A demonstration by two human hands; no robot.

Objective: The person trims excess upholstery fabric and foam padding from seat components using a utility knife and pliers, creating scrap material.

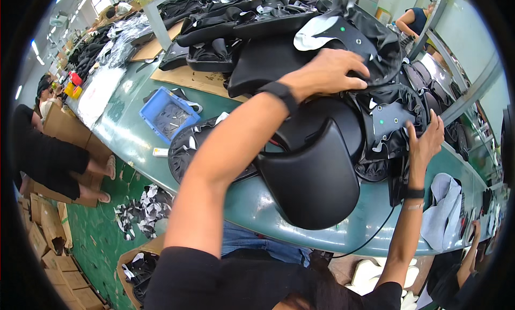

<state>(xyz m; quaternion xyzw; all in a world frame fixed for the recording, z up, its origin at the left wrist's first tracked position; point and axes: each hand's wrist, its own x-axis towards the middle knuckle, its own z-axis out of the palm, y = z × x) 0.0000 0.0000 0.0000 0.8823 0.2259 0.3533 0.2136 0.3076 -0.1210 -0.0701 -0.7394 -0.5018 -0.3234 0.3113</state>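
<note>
My left hand is stretched out over a heap of black padded, leather-like parts, fingers bent and apart, with nothing visible between them. Just past it lies a black cover with a white flap, metal eyelets and a green dot. My right hand is spread at the right side of another black padded piece with a grey backing, which also has eyelets and a green dot. Whether its fingertips touch that piece I cannot tell. Nearer to me, a smooth curved black pad rests at the table's front edge.
A blue bin of small metal parts stands on the green table at left. Black parts are piled at the back. Grey cloth lies at right, near a metal post. A black cable hangs over the front edge.
</note>
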